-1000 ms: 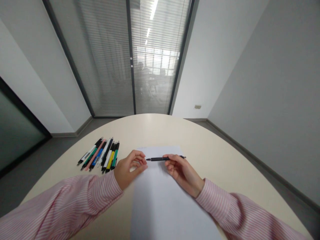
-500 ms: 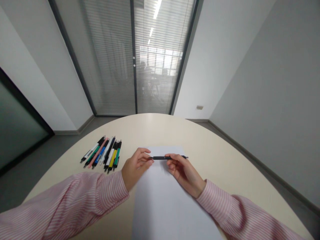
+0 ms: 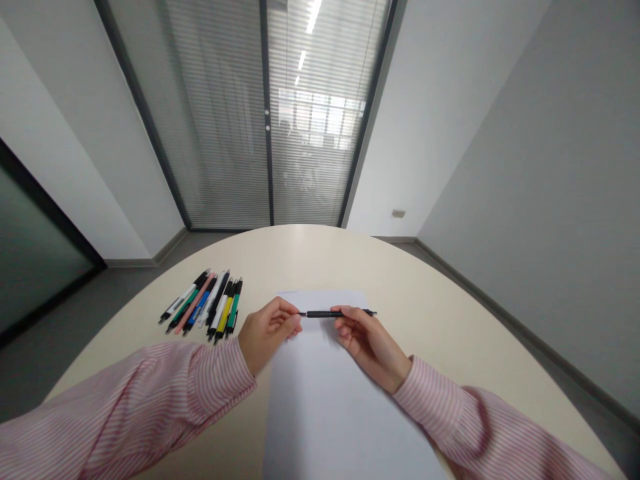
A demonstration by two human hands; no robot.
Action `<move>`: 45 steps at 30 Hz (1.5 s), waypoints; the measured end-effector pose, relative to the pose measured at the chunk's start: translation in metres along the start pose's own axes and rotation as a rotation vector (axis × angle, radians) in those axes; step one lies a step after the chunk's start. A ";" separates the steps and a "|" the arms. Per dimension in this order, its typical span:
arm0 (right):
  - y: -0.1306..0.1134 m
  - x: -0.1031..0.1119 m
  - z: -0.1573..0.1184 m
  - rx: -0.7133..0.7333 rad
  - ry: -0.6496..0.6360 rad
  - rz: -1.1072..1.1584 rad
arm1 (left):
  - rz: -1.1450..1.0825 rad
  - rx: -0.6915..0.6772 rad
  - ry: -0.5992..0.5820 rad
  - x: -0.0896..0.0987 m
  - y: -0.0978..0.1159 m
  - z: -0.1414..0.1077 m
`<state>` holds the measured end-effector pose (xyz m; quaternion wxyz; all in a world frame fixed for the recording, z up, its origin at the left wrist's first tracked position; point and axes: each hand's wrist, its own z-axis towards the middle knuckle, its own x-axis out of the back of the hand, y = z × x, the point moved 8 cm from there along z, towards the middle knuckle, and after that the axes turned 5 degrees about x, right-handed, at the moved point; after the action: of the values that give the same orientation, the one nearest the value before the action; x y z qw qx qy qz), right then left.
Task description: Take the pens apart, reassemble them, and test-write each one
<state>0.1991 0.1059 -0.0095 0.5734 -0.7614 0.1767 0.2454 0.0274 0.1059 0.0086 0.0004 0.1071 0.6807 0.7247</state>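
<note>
I'm sitting at a rounded cream table (image 3: 320, 257) in a plain office room, facing a glass partition with slatted blinds (image 3: 220, 113). On the table, a sheet of white paper (image 3: 325, 413) lies in front of me, its far edge reaching past my hands. To the left of it, a tight bunch of retractable pens (image 3: 200, 307) lies side by side, in black, white, pink, blue, green and yellow (all with dark clips, as far as I can make out).

A slim black pen (image 3: 330, 314) lies crosswise in the air just over the far part of the paper, level between my two hands. My right hand (image 3: 370, 347) is nearly closed, with its thumb and fingers pinching the barrel from below and above, towards the clip end. My left hand (image 3: 267, 335) is loosely curled, its fingertips (image 3: 293, 319) at the pen's pointed end (I can't tell whether they are gripping it or only just beside it). My pink striped cuffs (image 3: 235, 363) lie clear of the paper's near corner on the left.

For a steady hold, light, even pressure from both sides keeps the barrel level, and a relaxed wrist helps.
</note>
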 end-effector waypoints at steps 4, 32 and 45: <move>0.001 0.001 0.000 0.005 -0.004 0.001 | 0.005 -0.003 0.017 0.002 -0.001 0.001; -0.002 -0.002 -0.004 -0.007 0.001 0.050 | -0.133 -0.194 0.067 0.007 0.017 0.000; -0.004 0.004 -0.001 0.038 0.000 0.126 | 0.259 -0.211 0.078 0.012 0.018 0.002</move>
<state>0.2048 0.1062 -0.0088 0.5712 -0.7376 0.2291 0.2778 0.0188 0.1079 0.0279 -0.1083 0.1651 0.5807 0.7898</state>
